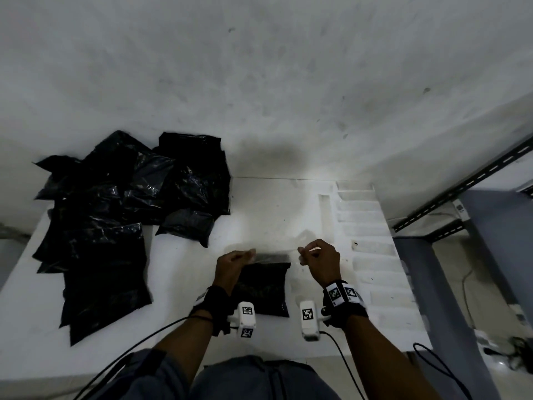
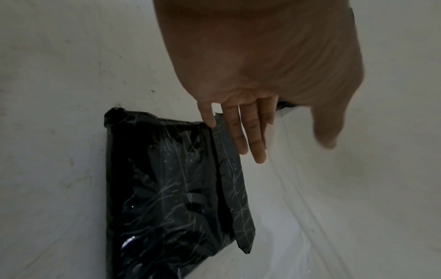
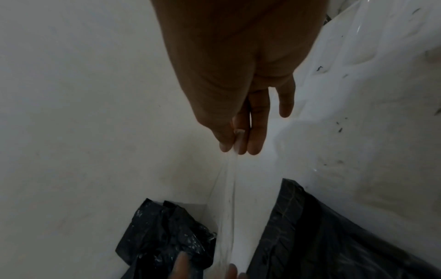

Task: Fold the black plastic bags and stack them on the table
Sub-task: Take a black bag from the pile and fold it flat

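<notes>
A folded black bag (image 1: pixel 264 287) (image 2: pixel 167 188) (image 3: pixel 322 236) lies on the white table (image 1: pixel 184 284) right in front of me, inside a clear plastic sleeve (image 1: pixel 274 255) (image 3: pixel 229 188). The sleeve's free top edge is stretched taut between my hands, just above the bag. My left hand (image 1: pixel 245 256) (image 2: pixel 293 150) holds its left end, fingers over the bag's top corner. My right hand (image 1: pixel 302 254) (image 3: pixel 235 147) pinches the right end between thumb and fingers. A loose pile of unfolded black bags (image 1: pixel 115 212) (image 3: pixel 162 232) covers the table's left side.
A white moulded foam insert (image 1: pixel 369 226) with ribbed slots lies along the table's right side. Beyond the right edge stands a grey slotted metal rack (image 1: pixel 461 186). A stained grey wall (image 1: pixel 259 82) rises behind the table. Cables run from both wrists toward me.
</notes>
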